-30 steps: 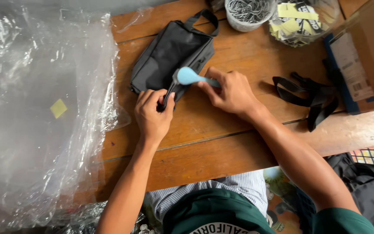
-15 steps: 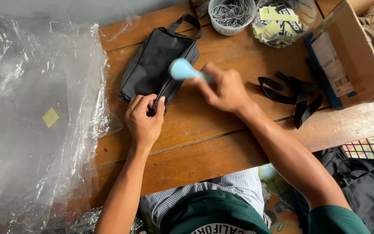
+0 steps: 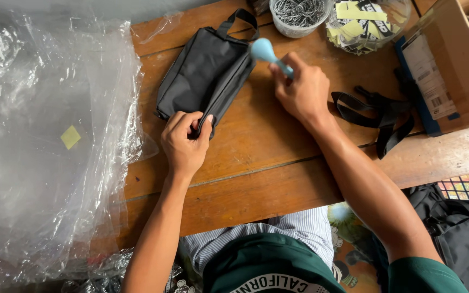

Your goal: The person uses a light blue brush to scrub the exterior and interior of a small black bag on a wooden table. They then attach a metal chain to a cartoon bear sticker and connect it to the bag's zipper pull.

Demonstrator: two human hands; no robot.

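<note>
A black zip pouch (image 3: 202, 70) with a carry loop lies on the wooden table (image 3: 256, 163). My left hand (image 3: 184, 142) pinches the pouch's near corner at the end of the zip. My right hand (image 3: 302, 92) grips the stem of a light blue bulb-shaped tool (image 3: 263, 51), whose round head sits over the pouch's zip edge near the far end.
Clear plastic sheeting (image 3: 50, 141) with a yellow sticker covers the left. Black straps (image 3: 378, 114) lie right of my right hand. A cardboard box (image 3: 451, 65) stands at the right, with a tub of metal clips (image 3: 299, 13) and a bowl of paper tags (image 3: 365, 24) behind.
My right hand has carried the blue tool along the zip, away from my left hand toward the pouch's far end. My left hand keeps its grip on the near corner.
</note>
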